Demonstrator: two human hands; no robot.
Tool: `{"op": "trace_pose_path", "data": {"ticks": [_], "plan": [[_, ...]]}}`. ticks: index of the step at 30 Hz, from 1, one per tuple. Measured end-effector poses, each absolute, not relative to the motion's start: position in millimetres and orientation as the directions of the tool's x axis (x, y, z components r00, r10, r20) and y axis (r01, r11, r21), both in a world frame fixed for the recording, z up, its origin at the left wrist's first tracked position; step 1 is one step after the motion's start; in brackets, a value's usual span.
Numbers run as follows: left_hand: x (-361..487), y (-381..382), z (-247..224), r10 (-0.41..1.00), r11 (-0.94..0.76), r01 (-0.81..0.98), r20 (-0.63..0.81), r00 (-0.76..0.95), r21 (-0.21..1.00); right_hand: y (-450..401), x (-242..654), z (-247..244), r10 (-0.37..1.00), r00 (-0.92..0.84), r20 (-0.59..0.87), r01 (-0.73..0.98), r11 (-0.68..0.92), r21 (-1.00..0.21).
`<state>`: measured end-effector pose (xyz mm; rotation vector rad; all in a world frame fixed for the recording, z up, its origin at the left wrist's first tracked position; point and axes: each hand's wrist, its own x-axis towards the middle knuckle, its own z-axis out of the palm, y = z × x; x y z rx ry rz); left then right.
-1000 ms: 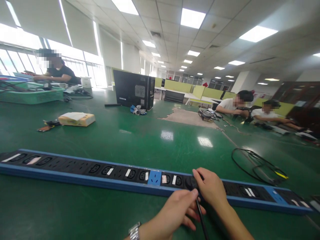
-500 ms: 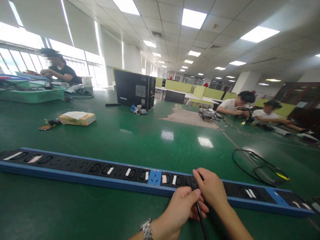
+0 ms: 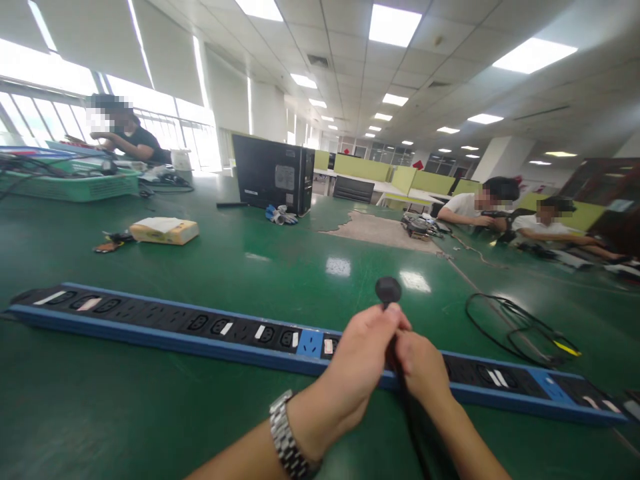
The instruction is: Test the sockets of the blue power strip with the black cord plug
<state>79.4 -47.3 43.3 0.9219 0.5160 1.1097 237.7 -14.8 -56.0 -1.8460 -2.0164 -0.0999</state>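
Plug (image 3: 389,289): blk, round-looking head, up above L fingers, over far edge of strip (image 3: 200,341); out of the sockets, prongs can't be made out.
Cord (image 3: 416,433): blk, thick, runs down from plug thru both hands, then past near side of strip to bottom of view.
L hand (image 3: 357,350): closed on cord just below plug, thumb side up; covers part of strip.
R hand (image 3: 423,367): fingers curled shut on cord just below L fingertips, touching or nearly so; exact finger placement partly hidden.
Watch (image 3: 289,437): silver metal band, L wrist.
Strip build: long, blue edges w/ blk face, lies across table (image 3: 225,427), slightly slanted, R end nearer. Many sockets, mixed types; blue socket (image 3: 310,343) just L of hands, another blue section nr R end. White & pinkish labels on face.
Table top: green, glossy, w/ bare tan patch twd far side.
Far L: green basket (image 3: 75,188) w/ cables; tissue pack (image 3: 165,231), small brown & blk item (image 3: 111,241) beside it.
Far mid: blk PC case (image 3: 273,175), upright; gloves (image 3: 283,215) at its base.
R side: loose blk cable (image 3: 520,327) w/ yellow bit, beyond strip.
People: one in dark top (image 3: 137,141) far L; two in white tops far R.
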Motion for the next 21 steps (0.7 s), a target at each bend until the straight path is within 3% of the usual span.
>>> {"op": "trace_pose_path", "data": {"ticks": [4,10,16,21], "plan": [[19,-39,20,0.98,0.15,-0.518,-0.057,0.191,0.842,-10,237,-58,0.947,-0.05,0.317,0.961,0.132,-0.243],[-37,-49,-23,0.9,0.433,-0.242,-0.402,0.169,0.868,-10,236,-57,0.955,-0.024,0.297,0.965,0.099,-0.242],[-29,-49,-36,0.865,0.498,-0.206,-0.465,0.188,0.842,-11,235,-57,0.955,-0.024,0.297,0.965,0.1,-0.243],[-21,-50,-36,0.885,0.459,-0.057,-0.452,0.11,0.886,-11,235,-58,0.952,-0.031,0.306,0.965,0.108,-0.238]]}}
